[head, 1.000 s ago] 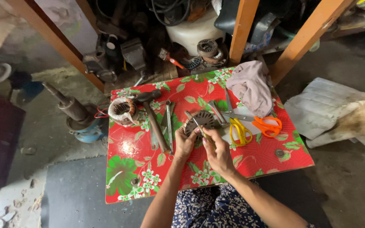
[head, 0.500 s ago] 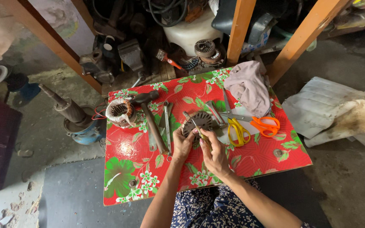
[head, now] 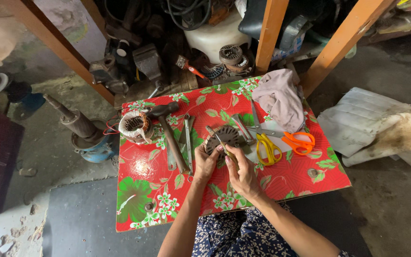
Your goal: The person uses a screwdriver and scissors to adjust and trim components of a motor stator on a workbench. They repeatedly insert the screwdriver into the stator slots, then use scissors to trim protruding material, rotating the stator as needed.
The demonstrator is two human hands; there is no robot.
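On the red flowered table (head: 281,183), my left hand (head: 205,164) still grips the round metal motor part (head: 222,138). My right hand (head: 241,173) still pokes it with a thin tool (head: 219,140). Nothing has really moved, so I'm still busy.

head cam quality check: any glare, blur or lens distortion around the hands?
Head view: even, soft daylight; a glare patch on the glossy red floral tablecloth left of the left hand. Both it and the right hand on the round metal part look sharp. The orange posts splay outward, a wide-angle effect.
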